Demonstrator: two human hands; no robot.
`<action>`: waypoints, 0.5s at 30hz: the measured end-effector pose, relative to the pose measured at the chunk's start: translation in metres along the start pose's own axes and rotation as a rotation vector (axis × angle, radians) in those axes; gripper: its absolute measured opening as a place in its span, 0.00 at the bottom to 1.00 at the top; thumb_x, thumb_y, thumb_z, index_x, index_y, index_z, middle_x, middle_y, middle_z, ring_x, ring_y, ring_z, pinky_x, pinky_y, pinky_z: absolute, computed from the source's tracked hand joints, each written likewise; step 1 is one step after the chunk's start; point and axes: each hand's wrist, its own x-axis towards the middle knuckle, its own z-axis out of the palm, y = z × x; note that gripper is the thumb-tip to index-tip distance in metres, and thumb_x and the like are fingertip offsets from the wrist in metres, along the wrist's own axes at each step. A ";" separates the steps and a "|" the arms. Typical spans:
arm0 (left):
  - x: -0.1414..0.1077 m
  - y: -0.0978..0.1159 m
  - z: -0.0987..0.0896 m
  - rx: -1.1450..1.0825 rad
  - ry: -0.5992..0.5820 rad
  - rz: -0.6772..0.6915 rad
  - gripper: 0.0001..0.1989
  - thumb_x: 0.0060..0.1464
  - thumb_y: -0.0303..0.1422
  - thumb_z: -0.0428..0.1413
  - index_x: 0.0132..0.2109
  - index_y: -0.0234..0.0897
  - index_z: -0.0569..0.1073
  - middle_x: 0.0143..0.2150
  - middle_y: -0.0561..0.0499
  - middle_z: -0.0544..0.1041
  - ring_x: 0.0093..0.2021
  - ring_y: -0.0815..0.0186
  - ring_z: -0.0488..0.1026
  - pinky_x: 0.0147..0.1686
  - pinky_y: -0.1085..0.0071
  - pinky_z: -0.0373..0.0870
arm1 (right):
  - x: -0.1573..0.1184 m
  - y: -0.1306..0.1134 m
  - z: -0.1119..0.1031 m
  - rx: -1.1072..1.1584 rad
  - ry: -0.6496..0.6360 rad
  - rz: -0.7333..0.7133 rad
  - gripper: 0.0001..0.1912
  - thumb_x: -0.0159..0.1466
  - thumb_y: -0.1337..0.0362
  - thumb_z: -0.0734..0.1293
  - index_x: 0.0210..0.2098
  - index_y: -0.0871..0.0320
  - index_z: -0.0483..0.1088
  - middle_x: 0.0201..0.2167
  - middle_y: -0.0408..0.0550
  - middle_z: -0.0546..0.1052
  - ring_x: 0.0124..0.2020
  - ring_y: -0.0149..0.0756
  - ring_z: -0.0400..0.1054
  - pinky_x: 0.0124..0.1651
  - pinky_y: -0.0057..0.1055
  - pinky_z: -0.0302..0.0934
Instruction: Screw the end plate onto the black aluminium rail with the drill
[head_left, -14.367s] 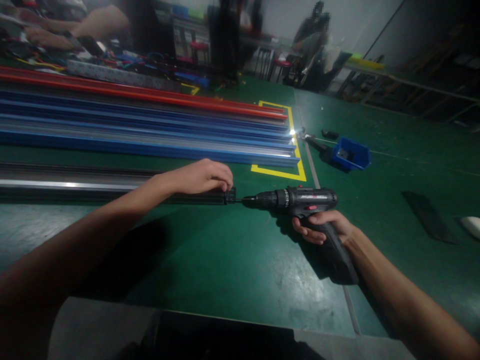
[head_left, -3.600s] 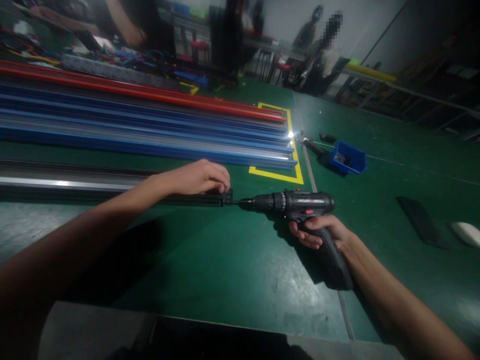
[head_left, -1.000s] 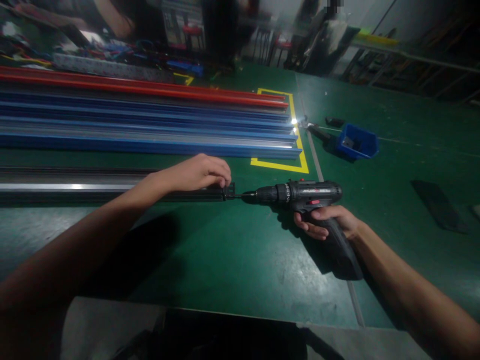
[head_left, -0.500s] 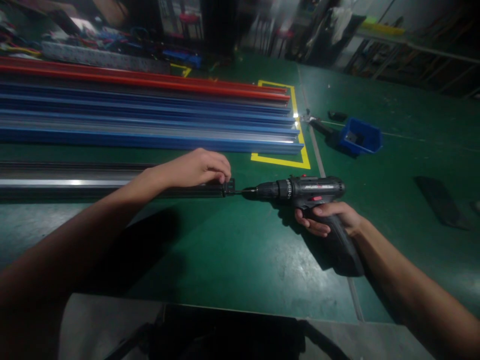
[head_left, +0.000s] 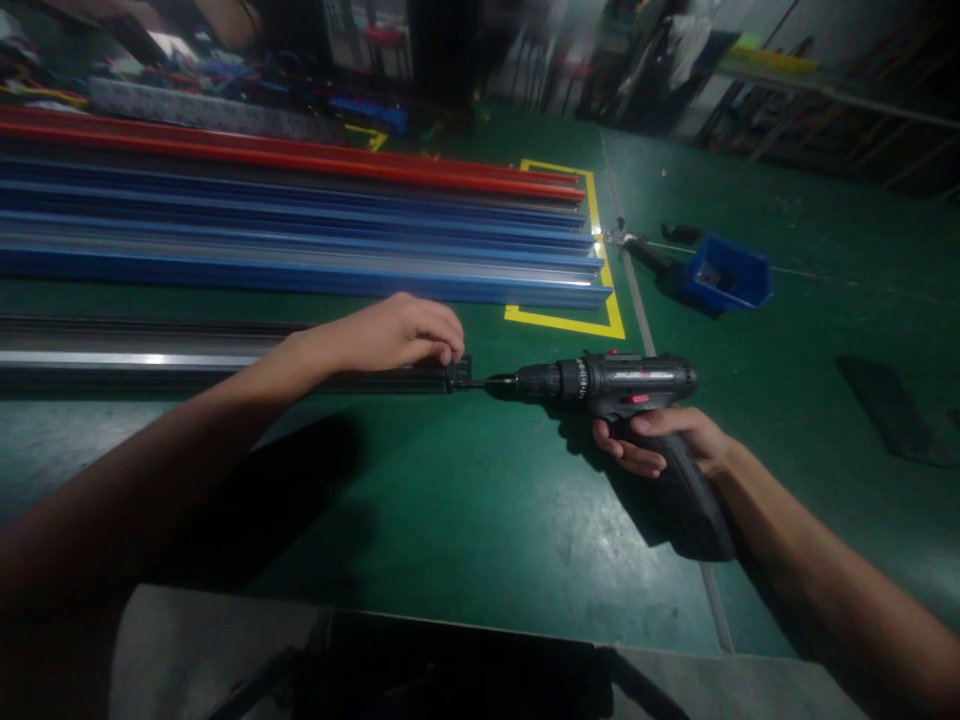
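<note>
My right hand (head_left: 660,440) is wrapped round the handle of a black cordless drill (head_left: 637,378), which lies level and points left. Its thin bit (head_left: 495,381) reaches to a small black end bracket (head_left: 463,372) on the end of a long dark metal profile (head_left: 150,360). Over that end rests my left hand (head_left: 420,335), its fingers curled and pinched at the bracket. The fingertips partly hide the bracket, and my left forearm covers part of the profile. Whether the bit sits in a screw is too small to tell.
Behind the profile lie several blue rails (head_left: 375,245) and a red rail (head_left: 300,145), their ends inside a yellow tape outline (head_left: 611,290). Right of them are a pliers-like tool (head_left: 637,245), a blue bin (head_left: 731,275) and a dark flat piece (head_left: 892,410) on the green table (head_left: 465,520).
The view has shifted slightly, so most things appear a little further right. Both hands, the drill and the bracket hold the same positions relative to each other.
</note>
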 end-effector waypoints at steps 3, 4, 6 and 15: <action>0.001 0.000 0.000 -0.009 -0.004 0.010 0.10 0.64 0.30 0.56 0.40 0.41 0.83 0.42 0.51 0.83 0.40 0.69 0.79 0.43 0.74 0.72 | -0.001 0.000 0.000 -0.001 -0.002 0.005 0.15 0.69 0.65 0.70 0.49 0.72 0.77 0.37 0.54 0.78 0.23 0.22 0.66 0.29 0.20 0.68; 0.001 0.000 -0.001 -0.015 -0.003 0.016 0.10 0.64 0.29 0.56 0.39 0.40 0.83 0.42 0.51 0.83 0.40 0.69 0.79 0.43 0.74 0.72 | -0.001 0.001 0.000 -0.004 0.004 0.007 0.15 0.68 0.65 0.70 0.49 0.72 0.77 0.37 0.54 0.78 0.23 0.22 0.65 0.29 0.20 0.68; 0.002 0.001 0.000 -0.030 0.004 0.028 0.11 0.64 0.29 0.56 0.38 0.39 0.83 0.41 0.51 0.84 0.39 0.69 0.79 0.42 0.74 0.72 | -0.002 0.001 -0.002 -0.003 0.007 0.010 0.15 0.68 0.64 0.71 0.49 0.72 0.77 0.38 0.54 0.77 0.23 0.21 0.65 0.28 0.20 0.68; 0.002 0.003 0.000 -0.031 0.015 0.003 0.10 0.63 0.28 0.57 0.38 0.41 0.83 0.41 0.52 0.84 0.38 0.69 0.79 0.42 0.74 0.71 | 0.000 0.001 0.000 -0.011 0.000 -0.006 0.16 0.68 0.64 0.70 0.49 0.72 0.77 0.37 0.53 0.77 0.22 0.21 0.64 0.28 0.20 0.67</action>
